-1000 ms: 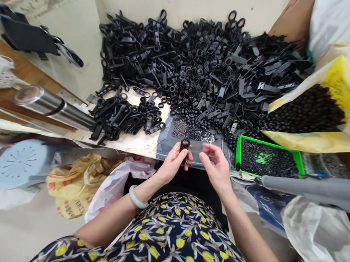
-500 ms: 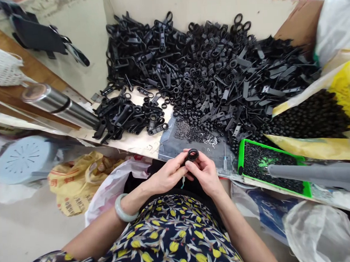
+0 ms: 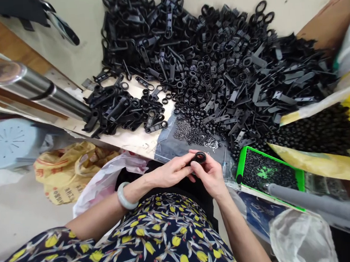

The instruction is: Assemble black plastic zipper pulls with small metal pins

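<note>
A black plastic part with a ring-shaped end [image 3: 200, 157] is held between both hands, above my lap at the table's front edge. My left hand [image 3: 173, 171] is closed on its left side, fingers and thumb pressed together. From the other side my right hand [image 3: 210, 176] pinches it, thumb near the ring. The rest of the part is hidden by the fingers. Just beyond the hands lies a dark mat [image 3: 171, 145] with small grey pieces [image 3: 183, 129], small black pieces [image 3: 198, 136] and short silvery pins [image 3: 211, 142]. A thin screwdriver [image 3: 224, 161] lies right of them.
A large heap of black plastic parts [image 3: 212, 62] covers the table's back. A smaller pile [image 3: 118, 110] lies left, beside a steel cylinder [image 3: 40, 89]. At right are a green tray [image 3: 240, 164] of tiny black pieces, a grey bar [image 3: 307, 194] and a yellow bag [image 3: 319, 152].
The view has shifted and come closer to the table. Both hands still hold the black part, which now sits slightly further right and lower in view, its ring turned a little.
</note>
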Motion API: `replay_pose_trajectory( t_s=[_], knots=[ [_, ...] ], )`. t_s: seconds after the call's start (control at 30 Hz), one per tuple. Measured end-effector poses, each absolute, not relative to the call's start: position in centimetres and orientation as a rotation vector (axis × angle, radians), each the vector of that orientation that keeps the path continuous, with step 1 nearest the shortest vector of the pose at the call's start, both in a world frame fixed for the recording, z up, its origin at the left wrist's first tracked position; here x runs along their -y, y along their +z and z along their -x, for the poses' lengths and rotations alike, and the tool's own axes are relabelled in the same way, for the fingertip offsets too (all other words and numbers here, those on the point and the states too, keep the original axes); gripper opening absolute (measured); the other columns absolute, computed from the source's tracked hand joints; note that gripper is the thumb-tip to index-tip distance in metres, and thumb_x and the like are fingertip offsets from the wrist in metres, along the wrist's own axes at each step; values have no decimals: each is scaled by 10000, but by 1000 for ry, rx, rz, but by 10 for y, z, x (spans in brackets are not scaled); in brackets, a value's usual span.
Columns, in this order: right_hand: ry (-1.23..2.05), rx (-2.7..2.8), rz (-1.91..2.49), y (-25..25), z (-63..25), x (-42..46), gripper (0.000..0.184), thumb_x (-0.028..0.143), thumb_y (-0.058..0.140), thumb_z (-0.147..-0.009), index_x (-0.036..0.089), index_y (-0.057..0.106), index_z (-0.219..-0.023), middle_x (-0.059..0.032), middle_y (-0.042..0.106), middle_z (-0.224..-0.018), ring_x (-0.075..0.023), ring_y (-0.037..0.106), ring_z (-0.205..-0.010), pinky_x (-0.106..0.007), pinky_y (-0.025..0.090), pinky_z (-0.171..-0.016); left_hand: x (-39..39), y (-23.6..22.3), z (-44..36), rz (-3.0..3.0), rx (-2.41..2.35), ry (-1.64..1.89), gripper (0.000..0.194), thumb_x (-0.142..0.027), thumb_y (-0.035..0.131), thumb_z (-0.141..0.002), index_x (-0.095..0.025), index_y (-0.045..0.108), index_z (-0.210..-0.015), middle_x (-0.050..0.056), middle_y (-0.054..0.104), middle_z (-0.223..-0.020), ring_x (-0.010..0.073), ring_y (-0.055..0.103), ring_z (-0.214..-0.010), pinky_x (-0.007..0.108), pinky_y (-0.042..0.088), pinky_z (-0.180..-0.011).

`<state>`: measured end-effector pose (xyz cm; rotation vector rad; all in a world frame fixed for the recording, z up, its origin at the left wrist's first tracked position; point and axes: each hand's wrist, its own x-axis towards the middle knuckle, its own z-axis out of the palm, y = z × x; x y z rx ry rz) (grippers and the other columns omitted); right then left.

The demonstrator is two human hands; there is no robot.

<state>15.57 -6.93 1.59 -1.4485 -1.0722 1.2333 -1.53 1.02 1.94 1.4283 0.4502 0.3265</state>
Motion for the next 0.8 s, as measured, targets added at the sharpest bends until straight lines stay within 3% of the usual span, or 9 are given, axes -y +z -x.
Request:
replay_pose_trajectory(
  t_s=[0.13,0.23,0.33,0.4,0.43,0.5,0.63,0.7,0.8],
  knots=[
    [1248,1007,1504,11,-153,67,391,493,686,-949,228,695,-1237,12,649,-756,-109,512,-529,-243,454,-486,-4,11,10,-1359,-524,404,405,-401,496,-1065,-197,573,-1406,66,718,-978,162,704,-757,276,600,-721],
    [1347,1018,1472,6,-154,64,419,510,675,-956,234,682,-1271,7,665,-751,-130,576,-545,-253,500,-501,0,-1,10,-1211,-550,444,399,-408,572,-1035,-185,605,-1364,76,719,-1032,172,707,-831,289,597,-772],
    [1353,1097,1358,3,-157,64,610,532,706,-931,279,553,-1464,-93,711,-1237,-230,722,-1046,-333,626,-845,-2,-7,11,-982,-494,559,401,-409,656,-994,-193,635,-1332,110,720,-1213,205,710,-1035,339,573,-950],
    [1240,1098,1311,3,-156,67,747,527,717,-925,323,402,-1571,-113,499,-1564,-272,570,-1380,-417,551,-1088,-6,-5,10,-898,-525,645,372,-417,639,-1007,-189,655,-1300,124,728,-1251,223,702,-1115,380,530,-1051],
    [1162,1088,1327,3,-155,68,775,511,718,-928,335,355,-1591,-114,416,-1623,-275,515,-1438,-445,514,-1139,-8,-2,10,-902,-557,672,360,-422,622,-1016,-189,666,-1288,130,722,-1285,236,687,-1167,401,503,-1094],
    [1029,1106,1434,5,-152,71,726,467,730,-930,331,394,-1558,-118,422,-1594,-267,532,-1407,-454,514,-1136,-11,5,9,-1010,-611,694,339,-426,629,-1011,-194,708,-1245,136,629,-1466,274,587,-1349,429,425,-1187],
    [986,1293,1595,14,-147,71,405,451,744,-923,279,655,-1280,-81,650,-1277,-238,648,-1143,-359,585,-934,-10,15,6,-1248,-658,682,281,-414,660,-986,-213,780,-1140,76,349,-1710,312,302,-1575,453,284,-1285],
    [1006,1331,1563,17,-149,69,307,441,708,-954,269,700,-1207,-61,709,-1174,-225,676,-1050,-336,576,-893,-10,16,5,-1244,-638,650,280,-394,652,-990,-224,777,-1174,84,434,-1664,306,319,-1571,473,300,-1277],
    [1026,1371,1503,18,-154,69,239,395,670,-988,263,735,-1176,-51,756,-1125,-231,703,-1021,-349,558,-920,-15,18,7,-1210,-585,552,331,-355,678,-971,-218,751,-1263,112,646,-1473,302,494,-1460,473,383,-1225]
  ],
)
